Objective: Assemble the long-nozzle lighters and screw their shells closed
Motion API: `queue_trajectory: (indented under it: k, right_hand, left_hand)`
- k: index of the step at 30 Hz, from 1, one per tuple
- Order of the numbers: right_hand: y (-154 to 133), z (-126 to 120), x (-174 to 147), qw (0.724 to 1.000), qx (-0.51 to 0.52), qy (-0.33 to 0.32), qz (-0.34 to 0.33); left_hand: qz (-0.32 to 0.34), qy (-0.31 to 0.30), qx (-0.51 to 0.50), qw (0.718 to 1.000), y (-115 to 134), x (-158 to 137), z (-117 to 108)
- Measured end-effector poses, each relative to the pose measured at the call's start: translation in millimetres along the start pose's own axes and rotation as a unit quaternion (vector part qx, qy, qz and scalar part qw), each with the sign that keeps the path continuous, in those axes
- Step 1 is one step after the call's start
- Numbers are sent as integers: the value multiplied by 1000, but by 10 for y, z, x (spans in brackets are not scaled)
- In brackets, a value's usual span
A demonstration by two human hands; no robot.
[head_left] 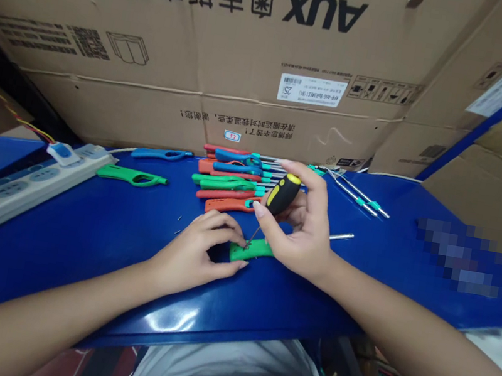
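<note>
A long-nosed gas lighter with a green handle lies on the blue table, its metal tube sticking out to the right beyond my wrist. My left hand grips the handle's left end between fingers and thumb. In my right hand is a screwdriver with a black and yellow grip, tilted, its thin shaft pointing down. The tip meets the green handle near its left end, close to my left fingertips. My right palm hides part of the lighter.
Behind my hands lies a row of red, blue and green lighters. Two metal tubes with teal collars are at the back right. Loose handle shells, one green and one blue, lie near a power strip. A cardboard wall stands behind.
</note>
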State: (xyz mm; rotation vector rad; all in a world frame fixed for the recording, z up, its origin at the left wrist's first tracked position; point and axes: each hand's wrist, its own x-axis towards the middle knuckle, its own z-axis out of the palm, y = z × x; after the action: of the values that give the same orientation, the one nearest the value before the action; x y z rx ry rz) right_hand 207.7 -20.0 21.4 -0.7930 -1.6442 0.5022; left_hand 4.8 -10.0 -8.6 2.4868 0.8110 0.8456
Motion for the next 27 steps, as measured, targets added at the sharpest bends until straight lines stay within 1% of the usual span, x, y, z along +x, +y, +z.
queue_trajectory:
  k: [2,5,8,11,14,16,22,24,27]
  right_hand:
    - [-2,-7,-5,1000,-12,-19,3]
    - [9,-17,-25,996,-34,-80,-4]
    - [30,-23,-50,987,-59,-143,-42]
    - [46,-31,-54,977,-72,-176,-92]
    - [60,-48,-32,978,-78,-167,-99]
    - [75,-61,-9,983,-74,-145,-79]
    - [111,-76,40,995,-51,-81,-18]
    - [114,-71,34,995,-44,-88,-12]
    - [118,-58,4,990,-42,-131,-31]
  left_hand:
    - [-1,-12,3,1000,-4,-2,0]
    - [-4,-25,17,1000,-1,-3,-1]
    - [-3,-28,31,999,4,-3,-2]
    - [3,-33,40,999,2,-6,1]
    - [5,-31,41,999,-3,-12,5]
    - [11,-31,37,999,-2,-15,2]
    - [15,-57,32,998,15,-18,-19]
    - [17,-57,38,998,14,-21,-17]
    - [24,-53,51,997,6,-30,-10]
